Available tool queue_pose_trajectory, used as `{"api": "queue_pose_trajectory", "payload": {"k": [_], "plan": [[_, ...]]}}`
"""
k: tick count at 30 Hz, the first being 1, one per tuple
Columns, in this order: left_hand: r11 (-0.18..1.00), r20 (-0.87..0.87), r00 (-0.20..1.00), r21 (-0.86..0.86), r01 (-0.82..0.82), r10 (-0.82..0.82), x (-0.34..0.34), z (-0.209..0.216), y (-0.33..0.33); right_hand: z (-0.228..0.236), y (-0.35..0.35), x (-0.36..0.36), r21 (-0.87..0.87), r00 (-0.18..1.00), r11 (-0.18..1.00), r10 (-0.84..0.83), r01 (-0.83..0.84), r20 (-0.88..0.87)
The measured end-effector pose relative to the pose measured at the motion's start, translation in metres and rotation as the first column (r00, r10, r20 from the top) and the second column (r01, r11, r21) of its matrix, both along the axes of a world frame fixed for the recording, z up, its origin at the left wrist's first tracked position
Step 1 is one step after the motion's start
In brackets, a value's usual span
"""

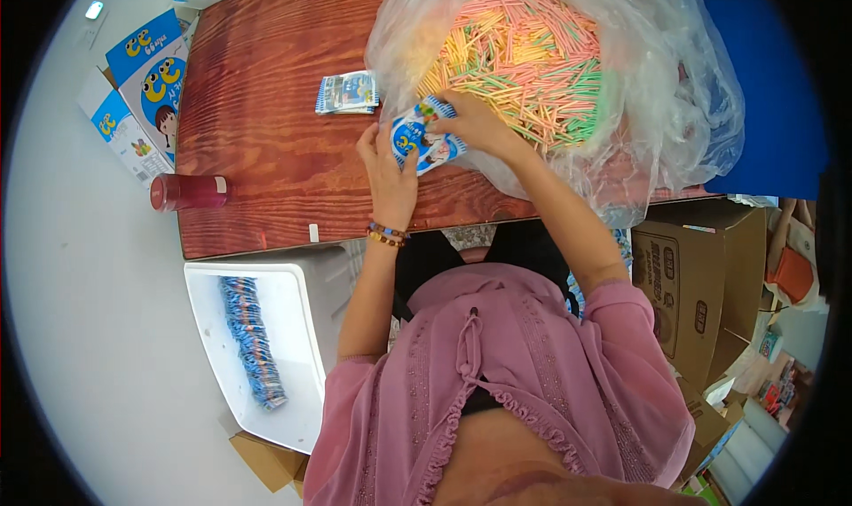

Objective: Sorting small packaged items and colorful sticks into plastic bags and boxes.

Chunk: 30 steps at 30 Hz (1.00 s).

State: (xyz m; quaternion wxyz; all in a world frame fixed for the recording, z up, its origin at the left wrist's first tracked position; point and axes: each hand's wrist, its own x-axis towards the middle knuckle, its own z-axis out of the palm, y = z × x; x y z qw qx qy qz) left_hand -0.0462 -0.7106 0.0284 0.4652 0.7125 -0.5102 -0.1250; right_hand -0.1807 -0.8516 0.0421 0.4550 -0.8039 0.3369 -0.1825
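Note:
A blue and white packet (pixel 424 138) is held over the wooden table, in front of my body. My left hand (pixel 390 170) grips its left and lower side, thumb and fingers closed round it. From the right, my right hand (pixel 479 126) has its fingers bent onto the packet's upper right edge; whether something small is between those fingers is hidden. Just beyond, a large clear plastic bag (pixel 661 106) lies open, full of thin pink, yellow and green sticks (pixel 524 58). A small stack of flat packets (pixel 347 92) rests left of the bag.
A jar of reddish contents (pixel 189 192) lies at the table's left edge. Below that edge, a white bin (pixel 200 328) contains a long row of packets (pixel 253 342). Printed display boxes (pixel 146 98) stand at the far left. Cardboard boxes (pixel 679 284) are on the right.

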Motion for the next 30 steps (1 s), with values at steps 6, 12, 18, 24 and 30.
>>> {"api": "queue_pose_trajectory", "payload": {"k": [6, 12, 18, 24, 30], "plan": [[0.993, 0.057, 0.991, -0.028, -0.118, 0.119, 0.003, -0.008, 0.003, 0.012, 0.021, -0.001, -0.352, 0.979, 0.932, -0.142, 0.083, -0.146], [0.993, 0.214, 0.971, -0.085, -0.088, 0.104, 0.011, -0.004, 0.003, 0.003, 0.013, 0.002, -0.392, 0.994, 0.914, -0.085, 0.107, 0.073], [0.991, 0.026, 0.999, -0.131, -0.026, 0.029, 0.023, 0.014, -0.002, 0.002, 0.008, -0.003, -0.167, 0.942, 0.98, -0.049, 0.11, 0.331], [0.985, -0.793, 0.604, -0.153, -0.076, -0.076, 0.002, 0.035, -0.014, 0.03, 0.033, -0.011, 0.441, 0.818, 0.896, -0.216, -0.05, 0.533], [0.98, -0.865, 0.483, -0.187, -0.064, -0.134, -0.014, 0.032, -0.014, 0.018, 0.032, -0.021, 0.471, 0.831, 0.882, -0.244, -0.024, 0.5]]}}
